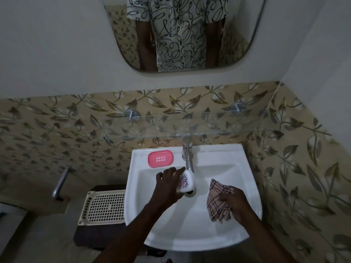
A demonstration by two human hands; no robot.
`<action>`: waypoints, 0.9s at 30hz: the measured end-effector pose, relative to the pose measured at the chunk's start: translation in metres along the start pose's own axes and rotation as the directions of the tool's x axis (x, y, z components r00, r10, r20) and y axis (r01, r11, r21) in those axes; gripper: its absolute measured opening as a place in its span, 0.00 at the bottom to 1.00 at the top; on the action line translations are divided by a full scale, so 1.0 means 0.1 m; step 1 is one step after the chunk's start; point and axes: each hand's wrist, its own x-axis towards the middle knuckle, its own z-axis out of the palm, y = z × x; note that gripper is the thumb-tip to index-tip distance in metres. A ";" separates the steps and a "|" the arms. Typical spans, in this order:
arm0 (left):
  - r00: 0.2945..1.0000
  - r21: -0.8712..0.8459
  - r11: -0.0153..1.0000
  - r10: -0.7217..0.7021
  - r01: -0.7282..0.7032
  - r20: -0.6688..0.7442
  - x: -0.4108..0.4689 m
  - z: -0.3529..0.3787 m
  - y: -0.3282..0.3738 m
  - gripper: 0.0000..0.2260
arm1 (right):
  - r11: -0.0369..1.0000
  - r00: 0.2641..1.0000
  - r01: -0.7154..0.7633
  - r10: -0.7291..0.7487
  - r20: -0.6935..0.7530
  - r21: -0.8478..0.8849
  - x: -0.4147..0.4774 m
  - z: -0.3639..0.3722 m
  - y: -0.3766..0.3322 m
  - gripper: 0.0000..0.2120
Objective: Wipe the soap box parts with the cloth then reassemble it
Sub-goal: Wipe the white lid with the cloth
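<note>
1. The left hand has its grip clamped on the white soap box lid, held over the basin just under the tap.
2. The right hand has its grip clamped on the checked cloth, near the sink's right rim and apart from the lid.
3. The pink soap box tray lies flat on the sink's back left ledge, beside the tap.
4. Open basin shows between the hands and toward the front rim.
5. The lid bears a dark ornamental print; no writing is readable.
</note>
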 end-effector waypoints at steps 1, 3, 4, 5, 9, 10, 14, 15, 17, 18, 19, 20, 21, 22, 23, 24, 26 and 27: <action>1.000 -0.010 1.000 0.004 -0.005 -0.018 0.01 -0.05 0.01 0.41 | 1.000 0.999 0.016 -0.016 -0.029 -0.005 0.02 0.00 0.00 0.07; 0.996 -0.058 0.998 0.003 -0.008 -0.088 0.05 -0.18 0.04 0.42 | 0.999 0.997 0.046 -0.047 -0.056 -0.014 0.05 -0.01 -0.02 0.07; 0.991 -0.088 0.996 0.000 -0.012 -0.132 0.07 -0.25 0.06 0.43 | 0.998 0.997 0.056 -0.057 -0.059 -0.015 0.06 -0.02 -0.03 0.08; 0.982 -0.139 0.990 -0.008 -0.018 -0.189 0.08 -0.31 0.07 0.43 | 0.998 0.996 0.063 -0.064 -0.061 -0.013 0.06 -0.02 -0.04 0.08; 0.890 -0.517 0.856 -0.218 -0.023 -0.401 -0.01 -0.37 0.07 0.44 | 0.996 0.997 0.065 -0.062 -0.050 0.066 0.06 -0.03 -0.07 0.09; 0.885 -0.572 0.820 -0.269 0.003 -0.381 -0.06 -0.33 0.05 0.45 | 0.994 0.998 0.053 -0.049 -0.039 0.094 0.06 -0.03 -0.06 0.10; 0.956 -0.340 0.893 -0.274 0.293 0.104 -0.31 0.05 -0.07 0.54 | 0.999 0.999 0.036 -0.035 -0.024 0.040 0.03 -0.01 -0.02 0.10; 0.950 -0.247 0.921 -0.266 0.300 0.163 -0.35 0.12 -0.10 0.54 | 0.999 0.999 0.040 -0.039 -0.021 0.020 0.02 0.00 -0.01 0.11; 0.967 -0.203 0.947 -0.231 0.250 0.111 -0.32 0.14 -0.13 0.55 | 0.999 0.999 0.053 -0.053 0.000 -0.001 -0.01 0.00 -0.04 0.17; 0.980 -0.222 0.955 -0.194 0.197 0.036 -0.26 0.11 -0.12 0.54 | 0.998 0.998 0.059 -0.059 0.018 -0.006 -0.03 0.01 -0.06 0.20; 0.986 -0.220 0.965 -0.160 0.145 -0.048 -0.21 0.09 -0.11 0.52 | 0.998 0.997 0.059 -0.059 0.039 0.001 -0.04 0.02 -0.07 0.23; 0.985 -0.189 0.976 -0.131 0.109 -0.110 -0.17 0.09 -0.12 0.50 | 0.999 0.997 0.051 -0.052 0.052 0.016 -0.05 0.03 -0.09 0.24; 0.987 -0.123 0.988 -0.113 0.098 -0.117 -0.15 0.10 -0.12 0.48 | 0.999 0.997 0.037 -0.039 0.060 0.028 -0.06 0.05 -0.10 0.23; 0.990 -0.045 0.991 -0.126 0.123 -0.068 -0.16 0.09 -0.11 0.48 | 1.000 0.998 0.024 -0.025 0.065 0.017 -0.09 0.08 -0.12 0.21; 0.985 0.009 0.985 -0.174 0.174 0.018 -0.19 0.10 -0.10 0.48 | 1.000 0.998 0.015 -0.014 0.066 -0.007 -0.11 0.11 -0.13 0.19; 0.975 0.037 0.976 -0.215 0.213 0.057 -0.21 0.12 -0.13 0.49 | 0.999 0.998 0.020 -0.018 0.067 -0.028 -0.12 0.14 -0.16 0.16; 0.982 -0.039 0.982 -0.187 0.186 -0.032 -0.21 0.12 -0.16 0.49 | 0.999 0.996 0.039 -0.038 0.077 -0.011 -0.14 0.17 -0.16 0.14; 0.984 -0.094 0.984 -0.161 0.154 -0.073 -0.20 0.13 -0.19 0.48 | 0.999 0.996 0.045 -0.046 0.074 0.010 -0.13 0.17 -0.17 0.14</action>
